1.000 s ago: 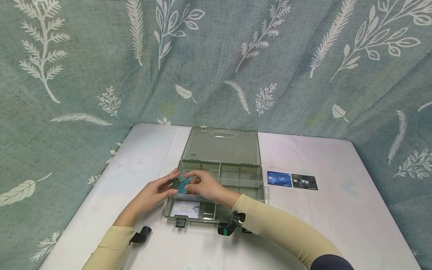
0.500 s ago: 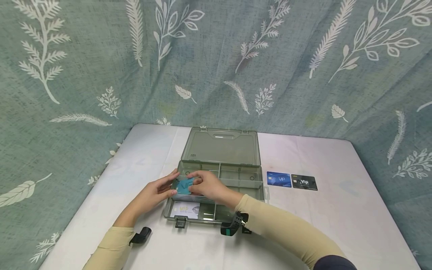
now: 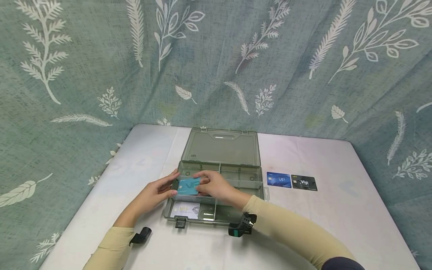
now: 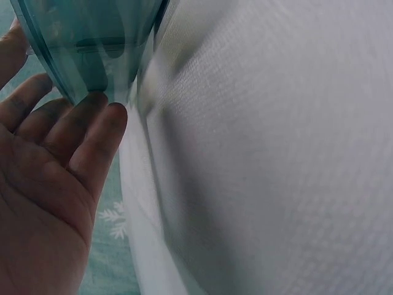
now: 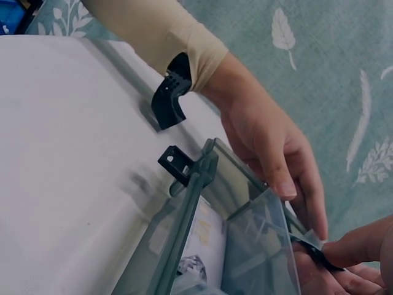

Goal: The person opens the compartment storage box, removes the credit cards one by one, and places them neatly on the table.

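Note:
My right hand pinches a light blue VIP card by its right edge, over the middle-left compartment of a clear grey-green plastic box. In the right wrist view its thumb and fingers grip the card, which shows edge-on as a thin dark strip. My left hand rests against the left side of the box, fingertips on the outer wall and fairly straight. A white VIP card lies in the front-left compartment.
The box lid is folded back flat behind it. Right of the box lie a dark blue VIP card and a black VIP card on the white table. A patterned green cloth rises behind and at the sides.
The right hand has shifted right with the light blue card, which has turned from a tilted, narrow view to show its printed face. The left hand has stayed at the box's side.

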Demonstrator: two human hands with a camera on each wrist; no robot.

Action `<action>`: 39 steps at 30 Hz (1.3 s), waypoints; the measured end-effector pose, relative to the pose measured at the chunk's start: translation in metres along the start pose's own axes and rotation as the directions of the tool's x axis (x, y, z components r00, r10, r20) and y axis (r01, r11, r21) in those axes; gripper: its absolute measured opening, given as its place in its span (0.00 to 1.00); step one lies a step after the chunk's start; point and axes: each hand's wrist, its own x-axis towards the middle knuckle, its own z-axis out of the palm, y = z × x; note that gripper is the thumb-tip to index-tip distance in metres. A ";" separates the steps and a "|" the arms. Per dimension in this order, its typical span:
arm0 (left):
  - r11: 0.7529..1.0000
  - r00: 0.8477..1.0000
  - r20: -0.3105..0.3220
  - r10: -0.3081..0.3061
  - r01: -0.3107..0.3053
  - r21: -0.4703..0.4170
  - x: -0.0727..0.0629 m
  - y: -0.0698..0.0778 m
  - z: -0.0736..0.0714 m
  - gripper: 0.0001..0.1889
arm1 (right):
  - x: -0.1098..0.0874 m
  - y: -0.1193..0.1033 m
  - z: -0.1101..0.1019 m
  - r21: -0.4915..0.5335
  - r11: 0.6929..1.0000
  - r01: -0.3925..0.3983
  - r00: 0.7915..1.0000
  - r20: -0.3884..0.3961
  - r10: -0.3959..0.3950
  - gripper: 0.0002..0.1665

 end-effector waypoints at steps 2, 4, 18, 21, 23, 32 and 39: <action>1.000 1.000 -0.003 0.002 -0.002 0.005 0.000 -0.001 0.000 0.36 | -0.002 0.001 -0.002 0.010 1.000 0.000 1.000 -0.004 0.000 0.26; 1.000 1.000 -0.005 0.001 -0.001 0.009 0.000 -0.001 0.001 0.36 | -0.003 0.002 -0.004 0.025 1.000 0.002 1.000 -0.005 -0.002 0.26; 1.000 1.000 -0.006 -0.011 0.011 0.009 0.000 -0.001 0.002 0.36 | -0.015 0.005 -0.018 0.073 0.997 0.009 1.000 -0.013 -0.008 0.27; 1.000 1.000 -0.008 -0.009 0.009 0.010 0.000 0.000 0.001 0.36 | -0.018 0.005 -0.021 0.087 0.996 0.016 1.000 -0.006 -0.015 0.27; 1.000 1.000 -0.007 -0.007 0.007 0.006 -0.001 0.000 0.001 0.36 | -0.020 0.006 -0.023 0.088 0.996 0.024 1.000 -0.005 -0.023 0.27; 1.000 1.000 -0.003 -0.005 0.005 -0.011 0.000 0.000 0.001 0.36 | -0.029 0.007 -0.030 0.096 0.994 0.043 0.999 -0.018 -0.042 0.26; 1.000 1.000 0.001 0.007 -0.007 -0.018 -0.001 0.000 0.000 0.36 | -0.039 0.007 -0.041 0.088 0.995 0.050 0.998 -0.027 -0.048 0.25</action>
